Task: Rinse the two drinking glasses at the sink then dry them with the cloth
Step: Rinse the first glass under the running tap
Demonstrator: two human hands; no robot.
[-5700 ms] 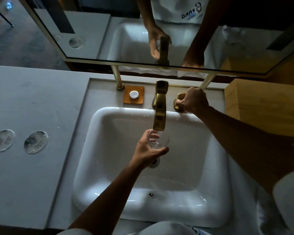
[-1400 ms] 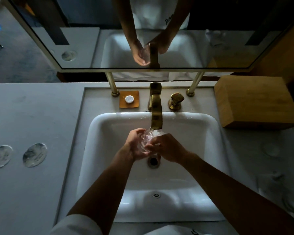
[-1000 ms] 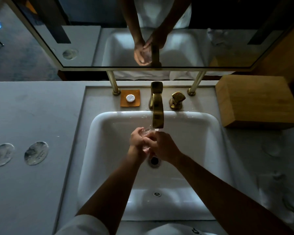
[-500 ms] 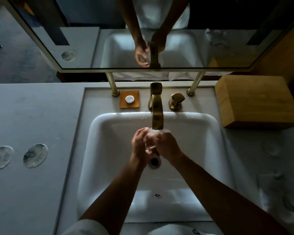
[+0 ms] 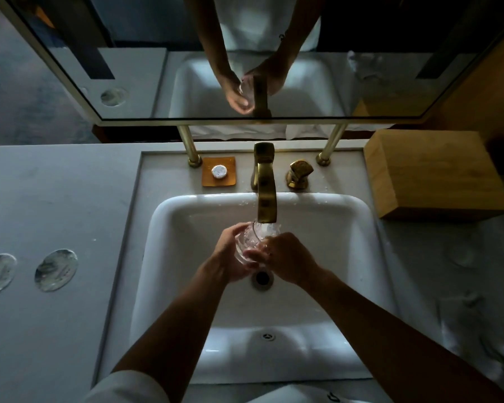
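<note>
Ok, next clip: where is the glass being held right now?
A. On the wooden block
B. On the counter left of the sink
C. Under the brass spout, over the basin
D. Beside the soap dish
C: both the left hand and right hand hold the glass just below the spout, above the basin.

A clear drinking glass [image 5: 252,238] is held tilted over the white sink [image 5: 186,228], its mouth just under the brass faucet spout [image 5: 266,205]. Water splashes inside it. The second glass cannot be made out.
</note>
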